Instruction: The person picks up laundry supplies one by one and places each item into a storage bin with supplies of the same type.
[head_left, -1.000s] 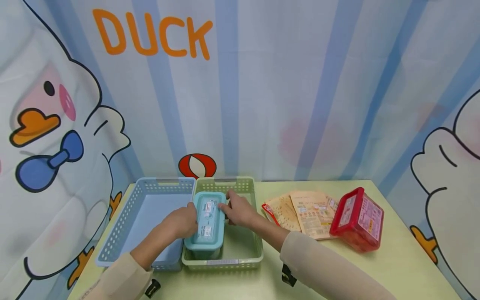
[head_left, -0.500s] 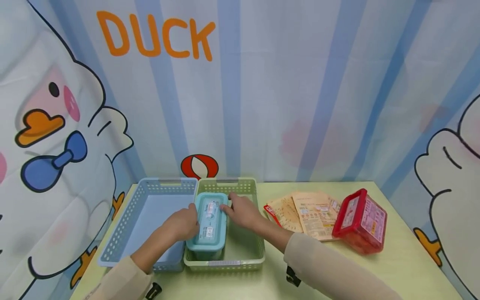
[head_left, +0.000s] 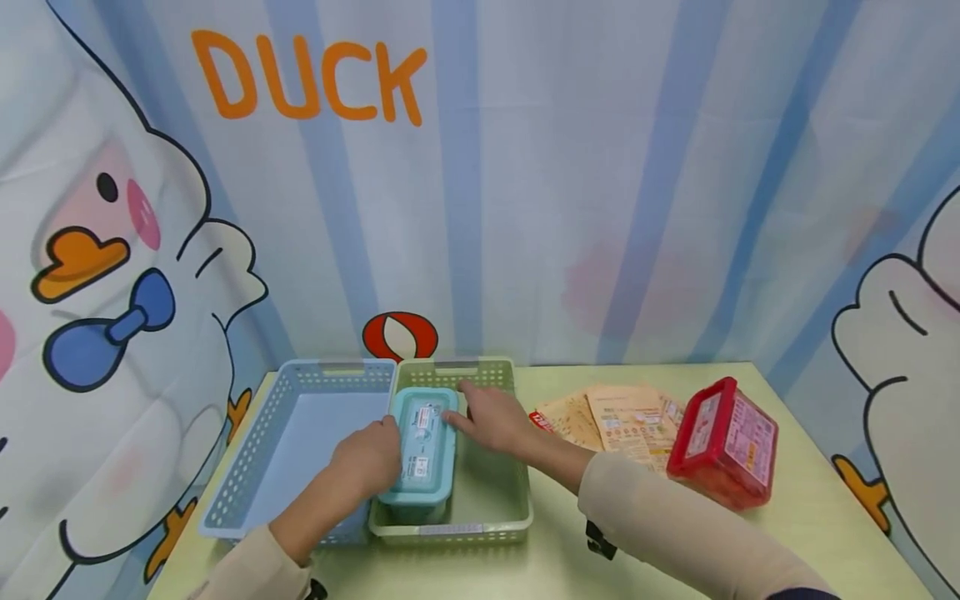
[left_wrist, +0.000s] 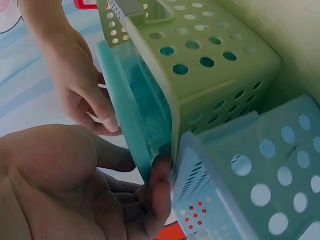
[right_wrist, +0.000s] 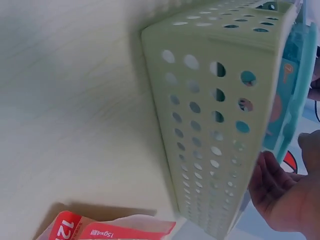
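Observation:
A teal lidded plastic box [head_left: 422, 446] with small white labels on its lid sits tilted in the left part of the green basket [head_left: 491, 508]. My left hand [head_left: 367, 457] grips the box's left edge. In the left wrist view, its thumb is on the lid and a fingertip reaches under the rim, between box and basket wall. My right hand [head_left: 495, 419] holds the right edge of the lid near its far end, thumb at the lid. In the right wrist view, the curled right-hand fingers [right_wrist: 267, 175] are inside the basket rim, partly hidden by its wall.
A light blue basket [head_left: 251, 467] stands against the green one's left side. To the right, several flat food packets [head_left: 626, 417] lie on the pale green table [head_left: 600, 575], beside a tilted red-lidded plastic tub [head_left: 723, 446]. A printed duck curtain [head_left: 525, 183] hangs behind.
The box stays nearly in place in the green basket. My right hand and forearm have shifted slightly right and forward; the left hand still grips the box. The view moved a little.

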